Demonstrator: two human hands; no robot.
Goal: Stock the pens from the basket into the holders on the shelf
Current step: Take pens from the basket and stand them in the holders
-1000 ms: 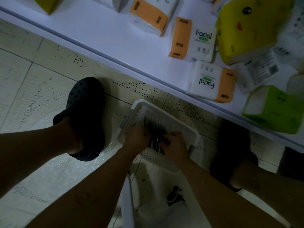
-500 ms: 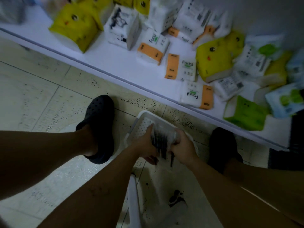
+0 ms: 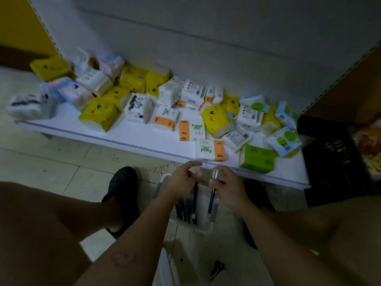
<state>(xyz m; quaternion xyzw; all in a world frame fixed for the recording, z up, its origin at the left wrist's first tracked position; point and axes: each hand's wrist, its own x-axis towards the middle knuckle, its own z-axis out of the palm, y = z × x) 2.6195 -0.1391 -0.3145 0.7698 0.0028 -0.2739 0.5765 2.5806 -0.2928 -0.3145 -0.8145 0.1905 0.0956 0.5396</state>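
Left hand [image 3: 181, 182]: grip pinching a dark pen [image 3: 195, 203] by its upper end, forefinger lifted clear. Barrel hangs straight down below the grip. The frame is blurred, so I cannot tell if a second pen rides with it.

Right hand [image 3: 228, 186]: just beside the left, grip pinching a clear-capped pen [image 3: 211, 200], with the cap above the fingers and the dark barrel below. The two long axes are near vertical and roughly parallel, close but apart.

Basket [image 3: 162, 183]: white, directly under both grips. Loose pens [image 3: 183, 209] lie in it below the left grip, long axes running toward the person.

Shelf [image 3: 127, 137]: beyond both grips, carrying tissue packs [image 3: 216, 120]. Black crate [image 3: 329, 162] well off to the right of the right grip. No holders in view.

Judgement: pick-up looks done for these two pens, placing not yet begun. The holders must lie somewhere beyond the grips, out of frame, so neither hand is clearly nearer. Barrels look slim and smooth, so a light pinch may let them slip
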